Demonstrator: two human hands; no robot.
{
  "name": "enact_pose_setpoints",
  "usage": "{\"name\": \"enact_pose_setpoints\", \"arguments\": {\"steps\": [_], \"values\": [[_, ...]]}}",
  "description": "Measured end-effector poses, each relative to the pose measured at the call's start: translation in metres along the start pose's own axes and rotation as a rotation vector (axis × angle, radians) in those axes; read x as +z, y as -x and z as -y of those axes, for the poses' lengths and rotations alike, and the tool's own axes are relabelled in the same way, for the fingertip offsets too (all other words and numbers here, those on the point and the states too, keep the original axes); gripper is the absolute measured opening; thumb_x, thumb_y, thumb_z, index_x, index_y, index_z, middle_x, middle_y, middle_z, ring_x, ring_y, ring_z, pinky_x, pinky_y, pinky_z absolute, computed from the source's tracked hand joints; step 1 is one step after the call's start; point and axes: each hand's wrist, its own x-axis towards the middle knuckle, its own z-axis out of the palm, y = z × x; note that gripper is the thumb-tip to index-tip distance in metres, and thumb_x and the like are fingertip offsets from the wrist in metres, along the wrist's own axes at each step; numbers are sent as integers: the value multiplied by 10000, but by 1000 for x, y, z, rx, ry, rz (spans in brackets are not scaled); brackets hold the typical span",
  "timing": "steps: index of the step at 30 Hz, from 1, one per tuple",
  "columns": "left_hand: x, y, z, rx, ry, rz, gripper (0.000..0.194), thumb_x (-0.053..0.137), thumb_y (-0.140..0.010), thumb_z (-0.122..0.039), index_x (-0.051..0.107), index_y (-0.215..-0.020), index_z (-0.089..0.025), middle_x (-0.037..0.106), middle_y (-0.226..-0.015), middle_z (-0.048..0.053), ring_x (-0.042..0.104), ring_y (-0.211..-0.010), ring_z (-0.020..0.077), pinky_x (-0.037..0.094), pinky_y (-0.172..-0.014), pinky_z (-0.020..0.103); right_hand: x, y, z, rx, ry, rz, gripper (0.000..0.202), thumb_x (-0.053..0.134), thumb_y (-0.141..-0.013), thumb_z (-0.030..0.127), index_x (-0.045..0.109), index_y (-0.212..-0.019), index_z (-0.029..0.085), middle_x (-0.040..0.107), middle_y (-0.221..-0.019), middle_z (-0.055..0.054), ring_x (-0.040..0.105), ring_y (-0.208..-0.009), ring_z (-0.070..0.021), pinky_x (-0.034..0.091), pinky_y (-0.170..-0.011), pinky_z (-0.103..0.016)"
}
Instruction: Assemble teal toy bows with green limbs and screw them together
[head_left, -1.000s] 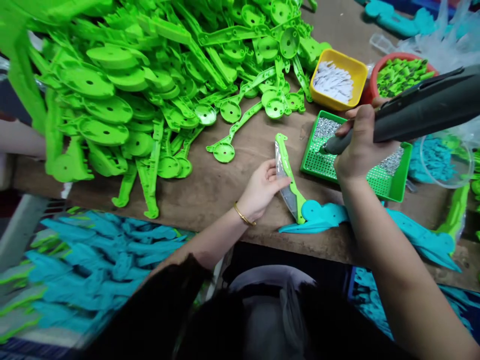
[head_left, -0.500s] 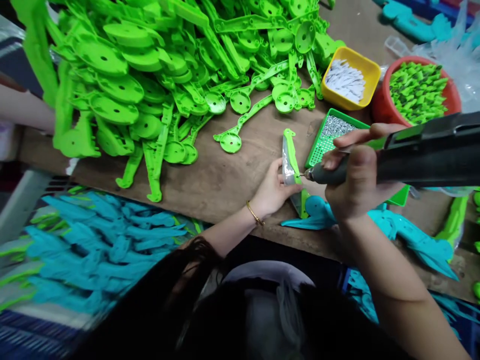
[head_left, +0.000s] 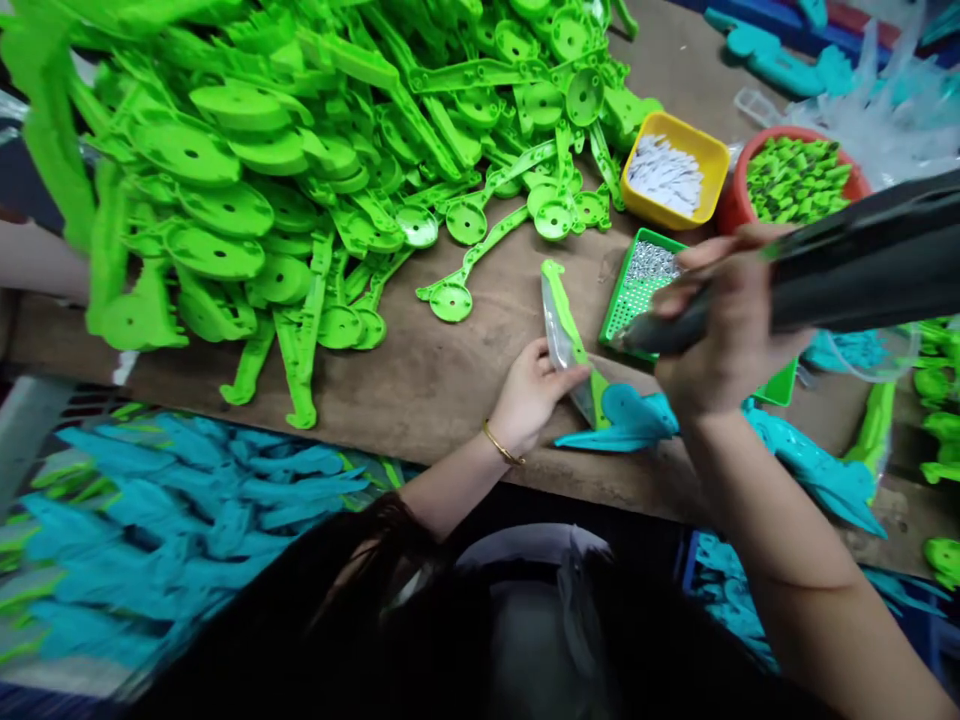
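Observation:
My left hand (head_left: 531, 392) grips a green plastic part with a clear side (head_left: 566, 325), standing on edge on the wooden bench (head_left: 480, 370). The part joins a teal plastic piece (head_left: 637, 415) at its lower end. In my right hand (head_left: 720, 330) is a dark electric screwdriver (head_left: 862, 250), its fingers wrapped round the body. The screwdriver's tip is apart from the green part, over the near edge of a green perforated tray (head_left: 621, 308) with small metal screws (head_left: 651, 264) in it.
A large heap of green plastic parts (head_left: 225, 200) covers the bench's left and back. Beyond the tray stand a yellow bowl (head_left: 709, 160) of white pieces and a red bowl (head_left: 739, 190) of small green pieces. Teal parts (head_left: 195, 510) fill a container below the bench.
The screwdriver's tip has come away from the green part and moved right, to the screw tray. My left hand still holds the part. The whole view has shifted slightly.

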Motion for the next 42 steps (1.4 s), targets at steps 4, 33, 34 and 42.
{"name": "enact_pose_setpoints", "arguments": {"steps": [4,33,34,42], "values": [[2,12,-4,26,17,23,464,822,-617,-240,561,-989,-150,686,-934,27,645,-864,143,510,-818,270,-10,-33,-27,-149,17,-273,232,651,-803,390,532,-866,202,608,-705,21,489,-422,-66,400,-402,-232],[8,15,9,-26,2,92,622,850,-595,-287,444,-1055,-187,699,-796,-3,665,-669,133,525,-699,281,-32,31,30,14,-161,82,192,683,-801,408,594,-954,334,616,-777,76,503,-444,-60,451,-412,-218],[8,15,9,-26,3,89,619,849,-597,-283,446,-1058,-189,697,-787,-5,665,-672,134,524,-699,281,-31,31,27,14,-145,95,196,686,-799,413,588,-946,329,594,-742,72,495,-437,-65,444,-405,-220],[7,16,9,-31,5,103,645,855,-586,-306,439,-1069,-206,682,-790,-14,661,-700,133,515,-695,262,-33,40,10,-43,-61,297,268,649,-828,416,560,-1069,339,539,-714,46,542,-517,-117,487,-453,-270]]}}
